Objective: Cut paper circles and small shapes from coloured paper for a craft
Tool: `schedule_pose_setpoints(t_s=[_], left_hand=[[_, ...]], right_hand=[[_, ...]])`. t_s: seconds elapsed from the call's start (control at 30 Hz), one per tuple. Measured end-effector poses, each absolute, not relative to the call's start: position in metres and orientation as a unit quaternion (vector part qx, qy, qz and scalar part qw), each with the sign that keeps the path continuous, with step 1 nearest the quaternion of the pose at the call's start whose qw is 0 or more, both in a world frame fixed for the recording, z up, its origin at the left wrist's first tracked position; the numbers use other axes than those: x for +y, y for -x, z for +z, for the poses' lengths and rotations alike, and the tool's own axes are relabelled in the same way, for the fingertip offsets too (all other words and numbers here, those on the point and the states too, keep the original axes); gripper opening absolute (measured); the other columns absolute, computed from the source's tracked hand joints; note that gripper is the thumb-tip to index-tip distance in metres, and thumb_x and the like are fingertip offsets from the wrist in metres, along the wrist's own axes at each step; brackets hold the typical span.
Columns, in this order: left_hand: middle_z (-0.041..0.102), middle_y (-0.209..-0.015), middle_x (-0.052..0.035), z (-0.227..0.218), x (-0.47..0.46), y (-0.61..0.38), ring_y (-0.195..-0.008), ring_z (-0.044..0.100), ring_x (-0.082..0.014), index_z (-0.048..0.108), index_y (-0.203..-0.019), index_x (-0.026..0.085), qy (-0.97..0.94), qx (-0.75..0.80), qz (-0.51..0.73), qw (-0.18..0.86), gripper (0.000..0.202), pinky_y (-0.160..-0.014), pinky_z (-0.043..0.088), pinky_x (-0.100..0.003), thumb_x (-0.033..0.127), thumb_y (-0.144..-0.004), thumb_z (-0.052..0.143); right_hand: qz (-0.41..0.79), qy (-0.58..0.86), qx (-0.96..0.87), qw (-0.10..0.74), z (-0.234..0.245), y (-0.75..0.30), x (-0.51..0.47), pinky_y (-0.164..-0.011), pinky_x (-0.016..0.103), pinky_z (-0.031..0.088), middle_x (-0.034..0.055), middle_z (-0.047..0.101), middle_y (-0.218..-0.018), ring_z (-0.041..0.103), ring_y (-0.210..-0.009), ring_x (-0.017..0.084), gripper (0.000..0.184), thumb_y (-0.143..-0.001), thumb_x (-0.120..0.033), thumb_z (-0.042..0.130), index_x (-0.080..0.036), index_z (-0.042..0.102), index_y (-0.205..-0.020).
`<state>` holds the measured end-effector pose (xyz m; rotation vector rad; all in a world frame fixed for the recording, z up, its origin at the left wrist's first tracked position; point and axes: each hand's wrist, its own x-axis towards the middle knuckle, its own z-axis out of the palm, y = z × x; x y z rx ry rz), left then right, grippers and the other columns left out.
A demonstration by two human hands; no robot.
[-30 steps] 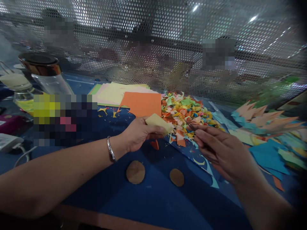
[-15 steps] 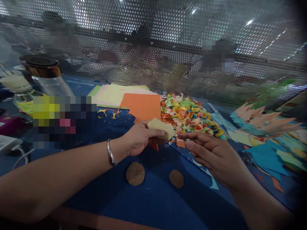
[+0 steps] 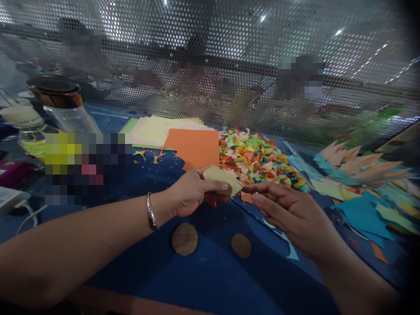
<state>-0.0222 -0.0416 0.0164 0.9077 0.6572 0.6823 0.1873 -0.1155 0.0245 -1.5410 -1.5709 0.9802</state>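
My left hand (image 3: 192, 191) pinches a small pale yellow piece of paper (image 3: 222, 179) over the blue table, and an orange scrap shows beneath it. A silver bracelet (image 3: 151, 211) circles that wrist. My right hand (image 3: 292, 214) reaches in from the right with fingers stretched out, its fingertip touching the yellow paper's right corner. Nothing lies in its fingers. Just behind both hands sits a heap of colourful paper scraps (image 3: 259, 159).
An orange sheet (image 3: 193, 146) lies on a stack of pale sheets (image 3: 154, 129). Two brown discs (image 3: 184, 238) (image 3: 241, 245) rest on the blue tabletop (image 3: 213, 280). Cut blue and peach paper shapes (image 3: 364, 175) spread at the right. Jars (image 3: 62, 103) stand far left; a perforated screen (image 3: 229, 65) backs the table.
My right hand has moved left toward the yellow paper and now touches its corner; a thin tool seen in it one second ago no longer shows. The left hand stayed almost still.
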Motion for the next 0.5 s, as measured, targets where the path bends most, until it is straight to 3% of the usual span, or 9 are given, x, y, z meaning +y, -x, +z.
schedule_pose_setpoints(t_s=[0.5], left_hand=[[0.073,-0.084,-0.01,0.0161,-0.0414,0.0226,-0.059,0.067,-0.0124,0.068,-0.092,0.009,-0.424,0.296,0.305,0.8,0.029,-0.051,0.045,-0.02,0.017,-0.067,0.081]], right_hand=[[0.325,0.592,-0.648,0.352,0.0319,-0.1835,-0.1163,-0.042,0.022,0.033,-0.0013,0.056,-0.061,0.039,-0.045,0.007,0.039,-0.088,-0.051,0.061,-0.015,0.069,-0.101]])
